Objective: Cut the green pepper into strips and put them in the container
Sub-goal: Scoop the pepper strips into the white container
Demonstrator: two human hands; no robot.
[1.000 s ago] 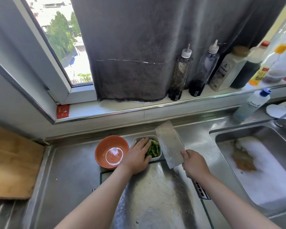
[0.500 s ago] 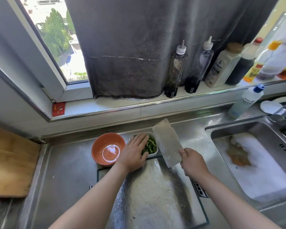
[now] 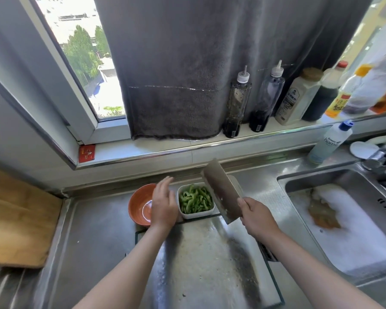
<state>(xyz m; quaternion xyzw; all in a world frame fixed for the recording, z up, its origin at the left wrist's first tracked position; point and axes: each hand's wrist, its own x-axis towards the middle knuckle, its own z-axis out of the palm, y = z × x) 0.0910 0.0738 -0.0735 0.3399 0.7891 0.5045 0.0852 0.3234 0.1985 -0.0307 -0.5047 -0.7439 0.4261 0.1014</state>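
Gripping the cleaver (image 3: 221,195), right hand (image 3: 256,216) curled round its handle, a cook holds the left hand (image 3: 164,207) straight-fingered beside the container (image 3: 197,215) of strips (image 3: 194,199). Any leftovers are best wiped off spine-side, over the rim.

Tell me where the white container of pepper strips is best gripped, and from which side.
Probably the container by its near wall, pinched over the rim, coming from the front. It is a shallow open tub; the cleaver overhangs its right side, and the left hand and orange bowl crowd its left.
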